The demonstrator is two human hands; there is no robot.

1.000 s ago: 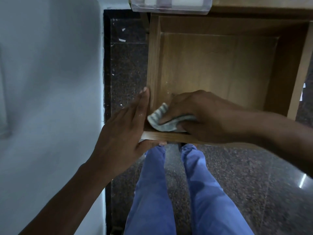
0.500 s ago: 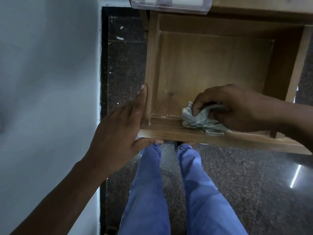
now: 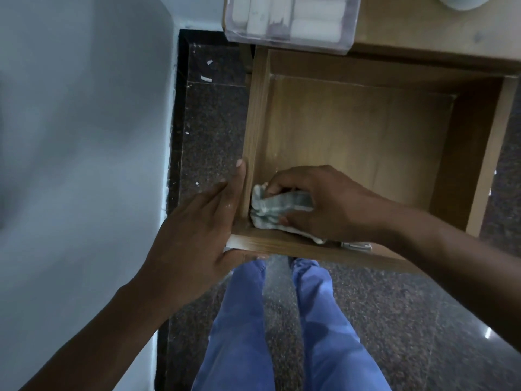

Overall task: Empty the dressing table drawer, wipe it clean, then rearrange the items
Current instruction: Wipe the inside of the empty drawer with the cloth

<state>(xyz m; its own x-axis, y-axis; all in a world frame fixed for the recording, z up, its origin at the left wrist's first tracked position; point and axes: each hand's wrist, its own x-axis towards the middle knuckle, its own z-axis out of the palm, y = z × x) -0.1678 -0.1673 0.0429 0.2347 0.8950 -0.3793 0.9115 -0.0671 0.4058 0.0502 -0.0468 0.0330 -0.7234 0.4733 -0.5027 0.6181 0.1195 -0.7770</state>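
The wooden drawer (image 3: pixel 258 114) is pulled out and its bottom is bare. My right hand (image 3: pixel 324 201) is inside it, pressing a crumpled pale grey-green striped cloth (image 3: pixel 270 210) into the near left corner. My left hand (image 3: pixel 203 230) clasps the drawer's front left corner from outside, fingers flat along the left wall and thumb under the front panel. A small metal fitting (image 3: pixel 356 246) shows on the inside of the front panel, just right of the cloth.
A clear plastic box (image 3: pixel 290 22) with white items sits on the dressing table top (image 3: pixel 434 32) above the drawer. A pale wall (image 3: pixel 84 136) stands close on the left. Dark speckled floor (image 3: pixel 208 122) lies below; my legs in blue trousers (image 3: pixel 282 334) are under the drawer front.
My right hand has slid the cloth from the middle of the drawer's front edge back to the near left corner. My left hand has kept its hold on the corner.
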